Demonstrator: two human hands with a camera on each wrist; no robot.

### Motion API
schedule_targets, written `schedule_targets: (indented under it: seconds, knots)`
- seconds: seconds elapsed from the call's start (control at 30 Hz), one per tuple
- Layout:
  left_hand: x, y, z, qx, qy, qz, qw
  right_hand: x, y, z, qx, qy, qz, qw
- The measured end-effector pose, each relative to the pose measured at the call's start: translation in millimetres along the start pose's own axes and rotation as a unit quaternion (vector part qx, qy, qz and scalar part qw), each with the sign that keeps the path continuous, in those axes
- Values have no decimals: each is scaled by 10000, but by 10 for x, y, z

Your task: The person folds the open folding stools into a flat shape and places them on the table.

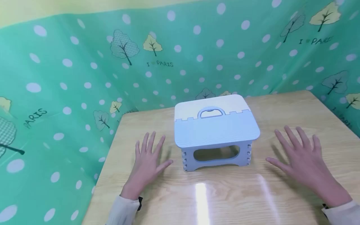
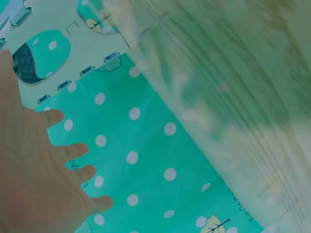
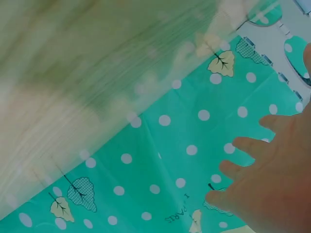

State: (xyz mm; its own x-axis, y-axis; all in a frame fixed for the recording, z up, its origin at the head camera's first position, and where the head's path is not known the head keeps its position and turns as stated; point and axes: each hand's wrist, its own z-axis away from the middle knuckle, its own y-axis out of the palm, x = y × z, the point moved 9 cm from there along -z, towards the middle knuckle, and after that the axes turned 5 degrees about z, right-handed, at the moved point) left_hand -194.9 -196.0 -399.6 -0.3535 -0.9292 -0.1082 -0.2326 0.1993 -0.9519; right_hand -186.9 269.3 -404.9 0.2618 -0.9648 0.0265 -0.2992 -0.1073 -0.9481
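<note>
A folding step stool (image 1: 216, 128) stands upright on the wooden table, its top pale blue in front and white behind, with a carry handle (image 1: 211, 112) lying flat in the middle. To its left my left hand (image 1: 147, 165) is spread with the palm down, apart from the stool. My right hand (image 1: 305, 162) is likewise spread on the other side, farther from the stool, and holds nothing. In the left wrist view the left hand (image 2: 39, 165) shows beside the stool's side panel (image 2: 82, 48). The right wrist view has the right hand (image 3: 267, 179) near the opposite panel (image 3: 286, 29).
The wooden table (image 1: 225, 193) reflects light streaks near its front. Behind and to the left hangs a green curtain (image 1: 84, 62) with white dots, trees and lettering. Its lower part runs along the table's back edge.
</note>
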Motion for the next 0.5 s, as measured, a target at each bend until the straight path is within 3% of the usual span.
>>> schedule_targets:
  seconds: [0.13, 0.27, 0.5]
  knots:
    - [49, 20, -6, 15, -11, -64, 10000, 20, 92, -91, 110, -48, -142, 9998]
    - [56, 30, -49, 11, 67, 10, 10000, 70, 120, -151, 56, -208, -614, 9979]
    - [-78, -24, -100, -243, 700, 399, 9964, 227, 101, -215, 66, -502, -1641, 9851]
